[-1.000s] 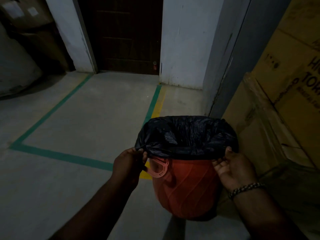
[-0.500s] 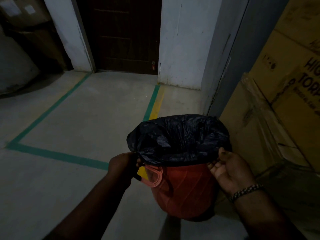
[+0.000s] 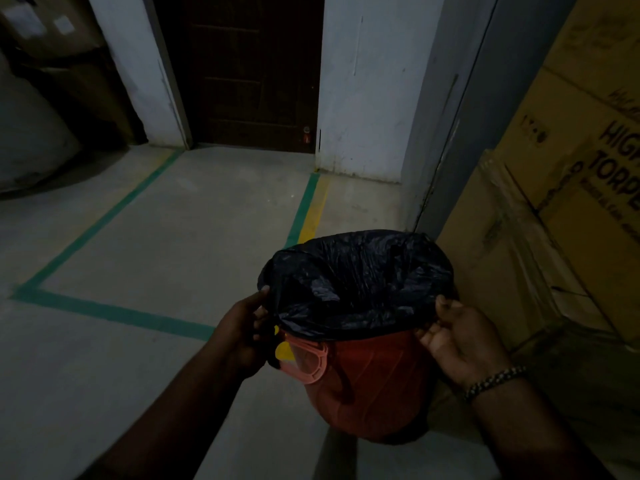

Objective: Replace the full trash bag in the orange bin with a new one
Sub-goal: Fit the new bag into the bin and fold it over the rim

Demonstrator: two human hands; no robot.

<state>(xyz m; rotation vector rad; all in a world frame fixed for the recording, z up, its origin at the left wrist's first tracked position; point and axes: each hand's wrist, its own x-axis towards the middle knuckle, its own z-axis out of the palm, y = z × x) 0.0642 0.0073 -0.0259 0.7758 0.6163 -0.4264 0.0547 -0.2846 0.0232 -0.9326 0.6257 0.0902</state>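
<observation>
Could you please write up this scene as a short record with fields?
bin: orange bin standing on the floor, pink handle on its left side
bag: black trash bag folded over the bin's top
left: left hand pinches the bag's left edge
right: right hand pinches the bag's right edge
surroundings: cardboard boxes right of the bin; dark door behind

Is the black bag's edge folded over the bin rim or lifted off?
Folded over: the black trash bag drapes outside the orange bin below its near rim; far side hidden.
</observation>
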